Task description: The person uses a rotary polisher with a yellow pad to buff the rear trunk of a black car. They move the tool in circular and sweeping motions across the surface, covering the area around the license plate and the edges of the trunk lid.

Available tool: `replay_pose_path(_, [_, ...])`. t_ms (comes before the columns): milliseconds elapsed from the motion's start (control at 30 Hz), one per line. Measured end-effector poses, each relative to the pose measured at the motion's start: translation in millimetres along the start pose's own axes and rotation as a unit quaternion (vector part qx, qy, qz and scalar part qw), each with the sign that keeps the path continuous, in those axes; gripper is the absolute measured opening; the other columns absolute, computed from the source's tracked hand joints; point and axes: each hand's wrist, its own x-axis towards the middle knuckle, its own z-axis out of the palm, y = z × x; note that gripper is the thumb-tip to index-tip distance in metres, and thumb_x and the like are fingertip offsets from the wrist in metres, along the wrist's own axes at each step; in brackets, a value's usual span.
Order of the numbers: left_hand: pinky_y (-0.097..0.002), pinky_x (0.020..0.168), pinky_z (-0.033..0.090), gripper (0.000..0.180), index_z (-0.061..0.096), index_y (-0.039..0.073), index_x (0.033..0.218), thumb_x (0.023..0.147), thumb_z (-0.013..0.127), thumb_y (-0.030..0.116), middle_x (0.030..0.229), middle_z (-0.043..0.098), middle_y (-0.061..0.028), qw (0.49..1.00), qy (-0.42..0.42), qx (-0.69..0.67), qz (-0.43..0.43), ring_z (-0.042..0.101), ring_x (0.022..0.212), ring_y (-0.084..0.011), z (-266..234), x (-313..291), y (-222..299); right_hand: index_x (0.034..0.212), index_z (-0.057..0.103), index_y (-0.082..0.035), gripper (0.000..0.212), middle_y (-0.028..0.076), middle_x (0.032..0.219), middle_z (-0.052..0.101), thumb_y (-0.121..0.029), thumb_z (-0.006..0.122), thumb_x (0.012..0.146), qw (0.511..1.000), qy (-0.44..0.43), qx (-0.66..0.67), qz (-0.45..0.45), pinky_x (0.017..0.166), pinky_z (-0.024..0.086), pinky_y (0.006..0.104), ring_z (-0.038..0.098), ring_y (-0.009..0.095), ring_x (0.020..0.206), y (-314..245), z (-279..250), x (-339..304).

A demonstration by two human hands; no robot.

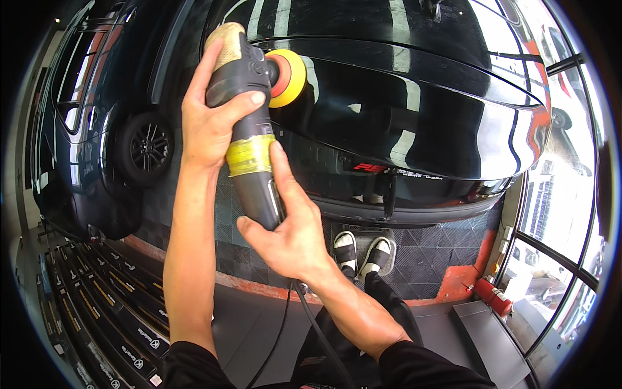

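Note:
Both my hands hold a black power polisher (pixel 258 196) with yellow tape round its body. My left hand (pixel 208 126) wraps its upper part near the head, thumb lying across the casing. Lower down, my right hand (pixel 293 236) grips the handle end, with fingers along its right side. A round yellow and red polishing pad (pixel 295 78) sticks out to the right from the tool's head. Its face is turned toward the glossy black car (pixel 369 107) in front of me; I cannot tell whether it touches. A dark power cord (pixel 316 329) trails down from the handle.
Another dark car (pixel 97 146) stands at the left. Long dark boxes (pixel 107 308) lie at the lower left. Below the black car, my sandalled feet (pixel 345 251) stand on dark floor tiles (pixel 427 259). A red fire extinguisher (pixel 494 297) is beside the windows (pixel 551 217) at right.

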Motion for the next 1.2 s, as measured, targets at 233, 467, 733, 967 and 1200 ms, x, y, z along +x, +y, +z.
replay_pose_path(233, [-0.0327,0.083,0.063,0.092,0.041,0.002,0.159,0.077,0.084,0.002,0.13,0.065,-0.0168,0.999,0.052,-0.006,-0.013,0.071,0.101,-0.0201,-23.7,1.8,-10.1,0.169,0.023,-0.012,0.107,0.024,0.137,0.064,-0.01,0.077,0.076,0.997,-0.062,-0.032,0.017,0.105,0.052,0.0393,0.067,0.033,0.121,8.8,1.8,30.0])
replay_pose_path(467, [-0.0324,0.087,0.061,0.095,0.037,0.0,0.161,0.078,0.083,0.0,0.133,0.064,-0.0173,0.997,0.062,-0.03,0.02,0.069,0.106,-0.0194,-0.5,-11.6,-17.6,0.168,0.026,-0.013,0.108,0.025,0.14,0.064,-0.008,0.079,0.073,0.996,-0.047,-0.074,0.001,0.107,0.051,0.0391,0.066,0.032,0.125,11.1,-22.9,12.9])
replay_pose_path(733, [-0.0405,0.115,0.044,0.097,0.043,0.004,0.16,0.072,0.085,0.006,0.151,0.05,-0.0207,0.983,0.058,0.093,0.146,0.053,0.139,-0.0283,86.9,-60.4,-14.3,0.167,0.02,-0.004,0.118,0.021,0.135,0.067,-0.015,0.091,0.074,0.992,0.02,-0.12,-0.011,0.103,0.054,0.0391,0.067,0.026,0.121,10.6,-90.7,-61.1])
replay_pose_path(967, [-0.0439,0.119,0.039,0.097,0.045,0.006,0.159,0.071,0.084,0.008,0.158,0.034,-0.0294,0.992,0.057,0.057,0.099,0.043,0.146,-0.0405,110.7,-68.7,-2.1,0.167,0.012,0.0,0.117,0.019,0.141,0.059,-0.008,0.087,0.078,0.998,0.047,0.006,0.031,0.104,0.051,0.037,0.061,0.025,0.124,1.7,-100.3,-78.3])
replay_pose_path(1200, [-0.038,0.113,0.046,0.095,0.046,-0.002,0.155,0.07,0.088,0.01,0.148,0.052,-0.0191,0.983,0.104,0.088,0.12,0.055,0.135,-0.0267,35.6,-30.6,-25.9,0.168,0.019,-0.004,0.111,0.018,0.131,0.068,-0.011,0.084,0.078,0.996,-0.014,-0.087,-0.027,0.102,0.052,0.0364,0.067,0.023,0.115,10.6,-48.8,-14.7])
